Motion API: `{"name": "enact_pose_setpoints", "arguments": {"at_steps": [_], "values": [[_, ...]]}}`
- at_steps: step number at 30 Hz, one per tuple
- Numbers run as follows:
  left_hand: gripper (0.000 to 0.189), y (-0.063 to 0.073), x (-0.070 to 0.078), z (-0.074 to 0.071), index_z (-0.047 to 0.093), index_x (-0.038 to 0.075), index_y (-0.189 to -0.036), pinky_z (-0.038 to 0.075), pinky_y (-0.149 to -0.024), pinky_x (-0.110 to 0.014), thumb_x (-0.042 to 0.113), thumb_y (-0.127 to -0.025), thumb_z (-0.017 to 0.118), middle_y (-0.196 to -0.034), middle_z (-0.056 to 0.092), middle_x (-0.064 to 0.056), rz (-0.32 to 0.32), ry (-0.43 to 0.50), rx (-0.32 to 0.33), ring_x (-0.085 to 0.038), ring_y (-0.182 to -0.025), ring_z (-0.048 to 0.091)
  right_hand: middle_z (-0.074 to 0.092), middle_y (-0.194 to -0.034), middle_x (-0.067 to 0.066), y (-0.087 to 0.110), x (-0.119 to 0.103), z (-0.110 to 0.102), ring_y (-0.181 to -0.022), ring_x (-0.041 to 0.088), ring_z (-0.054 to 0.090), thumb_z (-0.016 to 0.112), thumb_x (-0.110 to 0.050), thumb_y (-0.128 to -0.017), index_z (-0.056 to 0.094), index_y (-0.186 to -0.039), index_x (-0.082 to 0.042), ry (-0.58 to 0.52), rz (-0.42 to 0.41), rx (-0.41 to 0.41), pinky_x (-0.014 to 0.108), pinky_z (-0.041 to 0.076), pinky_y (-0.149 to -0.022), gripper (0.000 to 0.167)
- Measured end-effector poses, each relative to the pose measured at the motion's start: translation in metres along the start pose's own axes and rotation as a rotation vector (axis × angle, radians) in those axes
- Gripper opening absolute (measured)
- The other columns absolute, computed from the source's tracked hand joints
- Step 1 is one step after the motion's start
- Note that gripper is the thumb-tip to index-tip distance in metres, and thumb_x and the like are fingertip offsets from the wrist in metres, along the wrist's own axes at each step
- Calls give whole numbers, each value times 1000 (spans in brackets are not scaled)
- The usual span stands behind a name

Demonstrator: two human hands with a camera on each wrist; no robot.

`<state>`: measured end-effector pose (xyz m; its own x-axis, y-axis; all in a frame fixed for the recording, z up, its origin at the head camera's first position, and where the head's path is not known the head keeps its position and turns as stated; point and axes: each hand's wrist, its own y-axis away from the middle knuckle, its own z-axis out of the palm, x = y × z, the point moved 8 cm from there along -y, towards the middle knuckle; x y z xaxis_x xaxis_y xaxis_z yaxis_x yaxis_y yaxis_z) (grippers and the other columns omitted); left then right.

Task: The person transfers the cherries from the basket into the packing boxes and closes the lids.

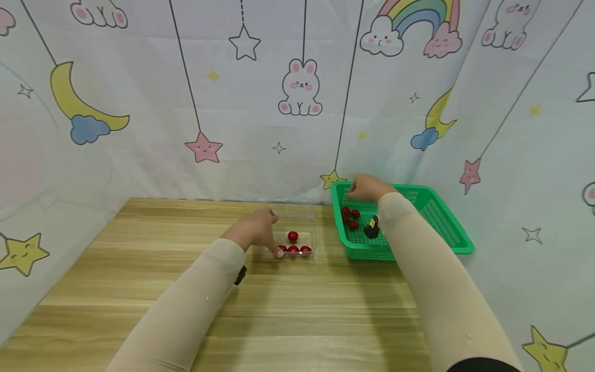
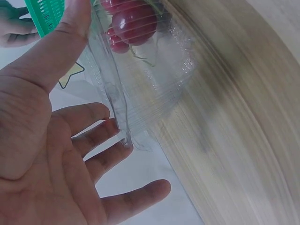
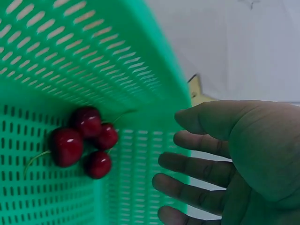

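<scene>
Two pale sleeves (image 1: 432,279) reach in from the near side, and between them a broad stretch of wood-grain tabletop (image 1: 297,315) runs up to the work. The table's left edge slants away, with bare grain between it and the left forearm. A black device (image 1: 372,229) at the right wrist bears a small yellow patch, too small to read.

Farther in, a clear plastic clamshell box (image 1: 304,238) sits near the table's rear edge, its transparent lid (image 1: 297,211) laid back behind it. Four cherries (image 1: 293,236) show inside: three along the near wall, one behind them. The left hand (image 1: 254,229) is at the box's left end, fingers spread and loosely bent; the thumb lies against the near corner, and some fingertips meet the clear edge in the left wrist view.

To the right, with a strip of tabletop between, stands a green perforated plastic basket (image 1: 437,217). Four more cherries (image 1: 353,225) cluster in its left part, some with stems. The right hand (image 1: 371,187) hangs at the basket's far left rim, relaxed and holding nothing, thumb and fingers apart.

Behind the rear edge hangs pale fabric (image 1: 251,98) printed with rabbits, stars, moons and a rainbow.
</scene>
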<state>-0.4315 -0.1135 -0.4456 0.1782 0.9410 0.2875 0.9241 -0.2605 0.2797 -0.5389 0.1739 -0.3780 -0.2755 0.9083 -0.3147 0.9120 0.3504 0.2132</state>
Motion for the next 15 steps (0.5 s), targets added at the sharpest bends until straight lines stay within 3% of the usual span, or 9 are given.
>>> {"name": "enact_pose_setpoints", "arguments": {"at_steps": [3, 10, 15], "values": [[120, -1, 1, 0, 43, 12, -177, 45, -131, -65, 54, -82, 103, -185, 35, -15, 5, -6, 3, -44, -168, 41, 70, -154, 26, -3, 12, 9, -143, 46, 67, 64, -23, -113, 77, -142, 2, -8, 28, -53, 62, 59, -117, 41], [122, -1, 1, 0, 43, 12, -177, 45, -131, -66, 54, -80, 104, -184, 36, -15, 1, 2, 4, -44, -168, 41, 63, -162, 27, -14, 32, 29, -147, 49, 63, 62, -26, -116, 68, -153, 2, 14, 77, -159, 64, 61, -115, 47], [121, -1, 0, 0, 44, 12, -176, 46, -130, -66, 55, -80, 104, -183, 38, -14, -5, 3, 4, -43, -167, 42, 63, -163, 24, -25, 43, 41, -153, 49, 59, 65, -28, -115, 66, -156, 1, 34, 101, -195, 65, 53, -124, 50]]}}
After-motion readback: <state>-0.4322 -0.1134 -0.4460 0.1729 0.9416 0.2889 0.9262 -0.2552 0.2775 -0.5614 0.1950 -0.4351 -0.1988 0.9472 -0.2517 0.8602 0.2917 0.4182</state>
